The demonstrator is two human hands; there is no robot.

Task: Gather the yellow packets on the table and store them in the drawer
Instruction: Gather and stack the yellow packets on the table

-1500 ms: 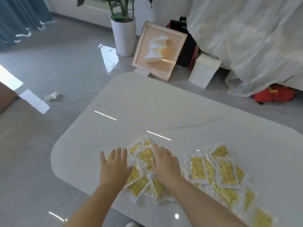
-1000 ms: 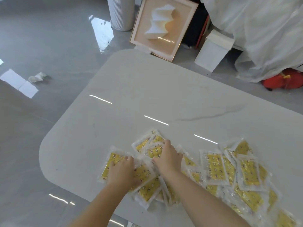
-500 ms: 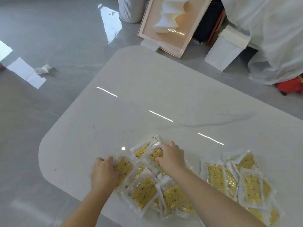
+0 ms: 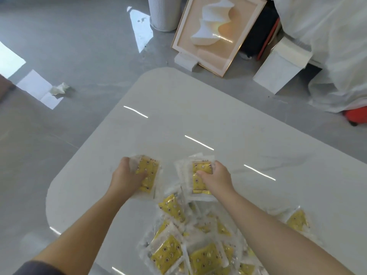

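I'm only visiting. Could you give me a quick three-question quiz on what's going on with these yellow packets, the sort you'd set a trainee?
1. True or false: the left hand and the right hand each grip yellow packets.
2. The loose pile lies: A) on a chair, B) on the table near the person, C) in a drawer.
3. Fill in: beyond the table, a framed picture stands on the ____.
Key: 1 true; 2 B; 3 floor.
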